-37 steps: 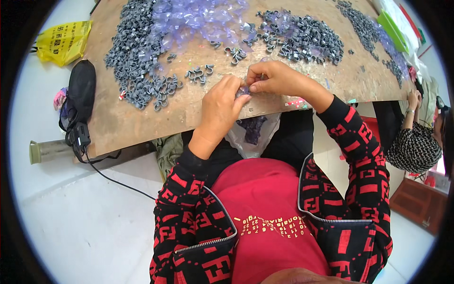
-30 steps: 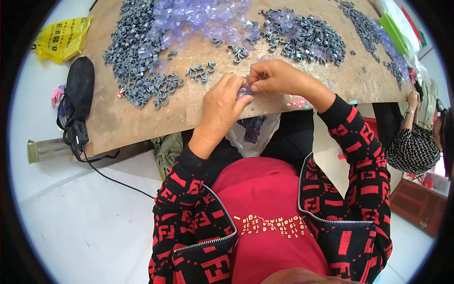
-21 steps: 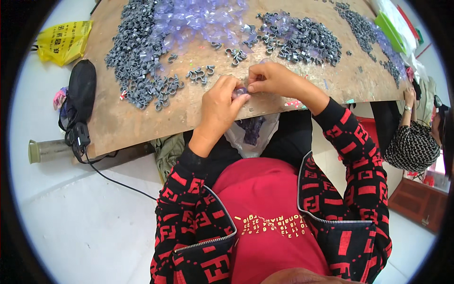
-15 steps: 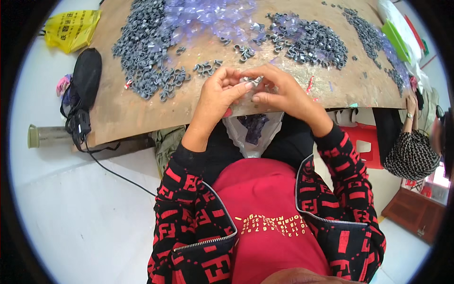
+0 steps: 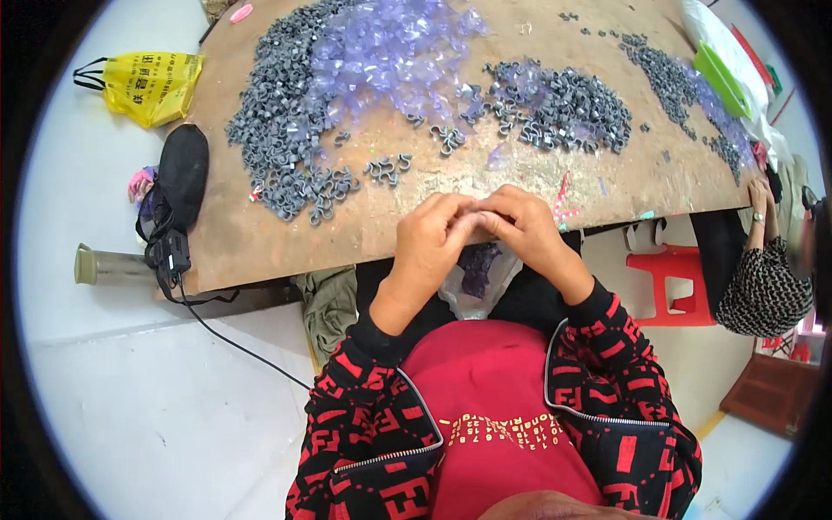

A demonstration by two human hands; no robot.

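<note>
Pinching together at the near edge of a brown worktop (image 5: 260,251), the left hand (image 5: 429,238) and right hand (image 5: 520,227) meet fingertip to fingertip over a small part too hidden to make out; whether either hand truly clamps it cannot be told. At 10 o'clock from the hands a yellow bag (image 5: 152,85) with dark handles lies on the pale floor, off the worktop's left edge. At 2 o'clock a green flat pack (image 5: 719,78) rests on white wrapping at the far right corner. Just below the hands, between worktop and lap, a clear bag (image 5: 477,282) hangs open with dark purple pieces inside. At 9 o'clock a grey-green bottle (image 5: 108,267) lies on its side on the floor, beside a black pouch (image 5: 182,169) and its cable. Grey clips (image 5: 277,130) are heaped at 11 o'clock, with a mound of clear violet pieces (image 5: 386,61) at 12 and a second grey heap (image 5: 572,108) at 1. Bare board stretches along the near edge on both sides of the hands. At 3 o'clock a red stool (image 5: 672,277) stands under the worktop's corner, near another person's patterned sleeve (image 5: 763,295).
</note>
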